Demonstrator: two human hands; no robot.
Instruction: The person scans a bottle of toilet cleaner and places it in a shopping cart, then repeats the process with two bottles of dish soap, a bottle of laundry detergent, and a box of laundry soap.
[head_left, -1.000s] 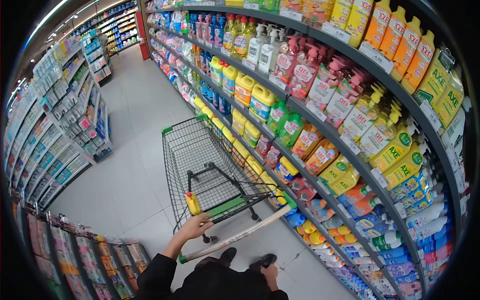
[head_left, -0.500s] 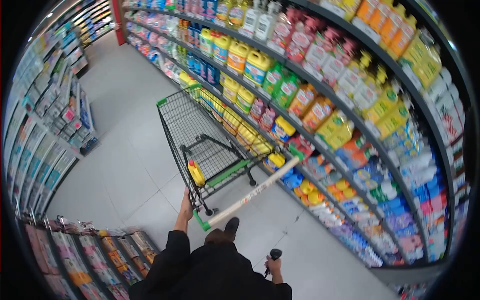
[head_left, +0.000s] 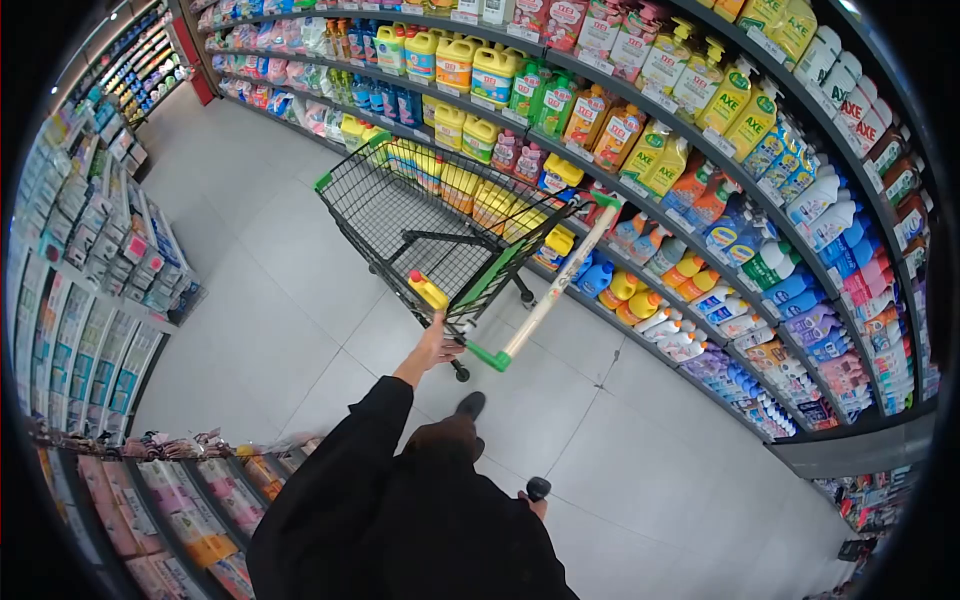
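A wire shopping cart (head_left: 365, 205) with green corners stands ahead of me, its pale push handle (head_left: 555, 290) angled toward the shelf. My left hand (head_left: 432, 350) is closed on the cart's near rear corner, below the handle's green end. Just above those fingers, a yellow bottle (head_left: 428, 290) with a red cap lies tilted at the basket's near side. Low on the right, my right hand (head_left: 538, 508) is wrapped around a black handheld device (head_left: 538, 488) with a rounded head. My sleeve partly hides that hand.
A long curved-looking shelf (head_left: 640, 190) of detergent and soap bottles runs along the right, close to the cart. Display racks (head_left: 120, 230) line the left, and another rack (head_left: 190, 510) stands near my left side. Grey tiled floor (head_left: 250, 240) lies between them.
The cart has turned, its handle end swinging away from me and toward the shelf. My left hand has moved right and forward with it. The right hand has drawn slightly up and left.
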